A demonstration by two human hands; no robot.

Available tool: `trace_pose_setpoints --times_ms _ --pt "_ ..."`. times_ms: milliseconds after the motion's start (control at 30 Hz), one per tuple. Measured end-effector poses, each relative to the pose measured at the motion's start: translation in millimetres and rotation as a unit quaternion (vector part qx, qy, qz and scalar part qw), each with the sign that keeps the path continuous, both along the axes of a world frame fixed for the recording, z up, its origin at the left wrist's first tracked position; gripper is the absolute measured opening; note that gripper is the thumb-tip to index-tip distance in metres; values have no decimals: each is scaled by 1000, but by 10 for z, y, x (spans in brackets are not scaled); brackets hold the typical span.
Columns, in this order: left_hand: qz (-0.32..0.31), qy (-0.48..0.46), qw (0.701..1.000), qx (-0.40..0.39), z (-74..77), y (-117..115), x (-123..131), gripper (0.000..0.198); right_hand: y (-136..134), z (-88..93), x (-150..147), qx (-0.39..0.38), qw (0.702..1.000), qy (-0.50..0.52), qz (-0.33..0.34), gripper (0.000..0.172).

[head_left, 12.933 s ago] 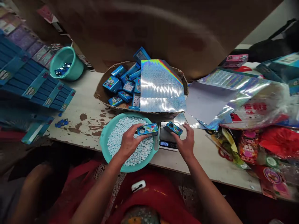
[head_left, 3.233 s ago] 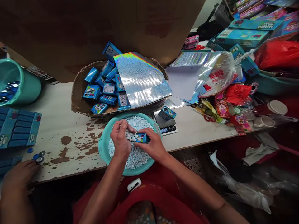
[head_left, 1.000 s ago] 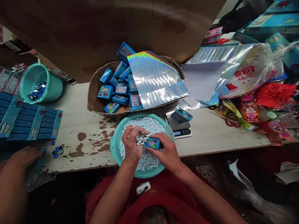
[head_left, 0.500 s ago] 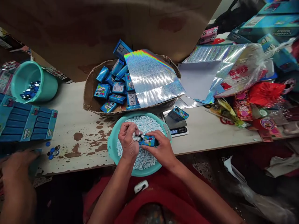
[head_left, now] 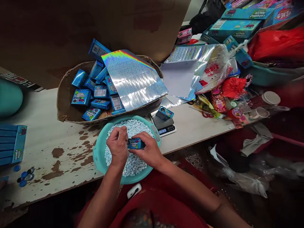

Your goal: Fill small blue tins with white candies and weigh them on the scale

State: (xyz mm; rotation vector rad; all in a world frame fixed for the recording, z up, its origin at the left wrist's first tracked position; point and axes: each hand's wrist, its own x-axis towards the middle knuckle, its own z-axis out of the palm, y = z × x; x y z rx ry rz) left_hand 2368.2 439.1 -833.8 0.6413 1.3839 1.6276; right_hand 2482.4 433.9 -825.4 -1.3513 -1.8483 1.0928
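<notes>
Over a turquoise tub [head_left: 97, 156] of small pale-blue and white candies [head_left: 136, 166], my right hand [head_left: 150, 151] grips a small blue candy box [head_left: 134, 143] lettered CARAMELO MACIZO. The box lies sideways with its left end toward my left hand [head_left: 117, 147]. My left hand is closed against that end, thumb up, and its fingers hide whatever is in them. Just right of the tub, another blue box [head_left: 164, 113] rests on a digital scale [head_left: 168, 129] with a lit display.
Behind the tub, a cut-down cardboard carton [head_left: 64, 107] holds several blue boxes and a shiny holographic sheet [head_left: 135, 79]. Blue round caps [head_left: 23, 177] and a display pack [head_left: 10, 144] lie left. Bags, wrappers and scissors [head_left: 207, 115] crowd the right side. A tall cardboard wall [head_left: 95, 25] stands behind.
The view has swung right, so the co-worker's arm at the left is gone. Candies showed between my left fingers and the box; now that hand is closed against the box's end.
</notes>
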Motion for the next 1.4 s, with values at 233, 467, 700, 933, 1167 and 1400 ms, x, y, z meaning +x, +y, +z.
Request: trace_pose_setpoints --times_ms 233,467,700,933,1167,1400 --pt "-25 -230 971 -60 54 176 -364 42 -37 82 309 -79 987 125 -55 42" --pt "-278 318 887 -187 -649 -9 -417 23 -176 111 1235 -73 951 111 -279 41" --pt "-326 539 769 -106 -722 51 -315 31 88 -777 2264 45 871 10 -489 52" --pt "-318 522 785 -105 -801 27 -251 31 189 -798 2283 158 874 -110 -447 62" --pt "-215 397 886 -102 -735 -81 -202 28 789 -709 1525 123 948 -98 -276 53" --pt "-104 -103 975 -170 -354 2 -89 39 704 20 980 197 969 -88 -119 30"
